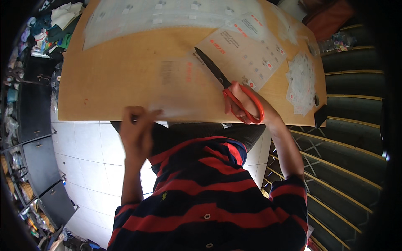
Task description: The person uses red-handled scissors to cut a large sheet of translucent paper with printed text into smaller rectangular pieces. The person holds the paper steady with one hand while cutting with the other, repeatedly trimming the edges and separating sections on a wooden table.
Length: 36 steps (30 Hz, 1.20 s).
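Observation:
My right hand (248, 100) is closed round the red handles of a pair of scissors (215, 69). Their dark blades look closed together and point to the far left over the table. Close to the table's near edge, my left hand (137, 131) is smeared by motion, with a finger reaching toward a clear plastic piece with red print (178, 98). This piece is blurred too, and whether the left hand touches it cannot be made out. Beyond the scissors lies a larger clear printed plastic sheet (247, 48) on the wooden table (113, 79).
Large clear sheets (134, 14) cover the far side of the table. A pile of small clear printed pieces (301, 83) lies at the right, beside a tape roll (316, 100). Dark cabinets (37, 111) stand on the left, yellow-edged dark slats (351, 108) on the right.

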### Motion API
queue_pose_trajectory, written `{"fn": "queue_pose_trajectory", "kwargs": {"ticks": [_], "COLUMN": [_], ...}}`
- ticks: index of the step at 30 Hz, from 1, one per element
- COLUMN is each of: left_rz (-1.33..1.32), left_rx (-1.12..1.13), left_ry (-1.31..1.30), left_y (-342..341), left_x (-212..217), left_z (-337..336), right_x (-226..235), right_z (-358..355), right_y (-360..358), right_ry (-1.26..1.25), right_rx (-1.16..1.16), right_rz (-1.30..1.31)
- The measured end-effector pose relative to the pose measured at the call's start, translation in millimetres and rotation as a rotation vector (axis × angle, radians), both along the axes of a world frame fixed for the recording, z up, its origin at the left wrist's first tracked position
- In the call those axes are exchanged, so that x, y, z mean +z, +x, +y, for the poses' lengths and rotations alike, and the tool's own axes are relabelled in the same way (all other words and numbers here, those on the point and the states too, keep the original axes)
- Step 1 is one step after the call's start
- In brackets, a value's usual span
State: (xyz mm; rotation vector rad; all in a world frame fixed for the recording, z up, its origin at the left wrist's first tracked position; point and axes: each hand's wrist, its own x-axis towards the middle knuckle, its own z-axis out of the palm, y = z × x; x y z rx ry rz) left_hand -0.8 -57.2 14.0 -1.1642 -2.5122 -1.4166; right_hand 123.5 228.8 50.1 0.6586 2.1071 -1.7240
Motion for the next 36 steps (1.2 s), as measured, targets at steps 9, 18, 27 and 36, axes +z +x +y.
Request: {"fn": "queue_pose_trajectory", "kwargs": {"ticks": [9, 18, 27, 36], "left_rz": [-0.386, -0.504, -0.201, -0.439], "left_rx": [-0.119, -0.477, -0.621, -0.418], "left_ry": [0.403, 0.216, -0.071, -0.242], "left_y": [-56, -63, -68, -86], "left_x": [-10, 7, -3, 8], "left_z": [13, 117, 124, 85], "right_x": [-27, -42, -59, -69], "right_z": [-16, -29, -53, -55], "right_y": [86, 160, 190, 162], "right_ry": [-0.146, -0.325, -0.347, -0.344], "right_rx": [-0.048, -0.174, -0.206, -0.097], "right_rz": [0.169, 0.227, 0.122, 0.175]}}
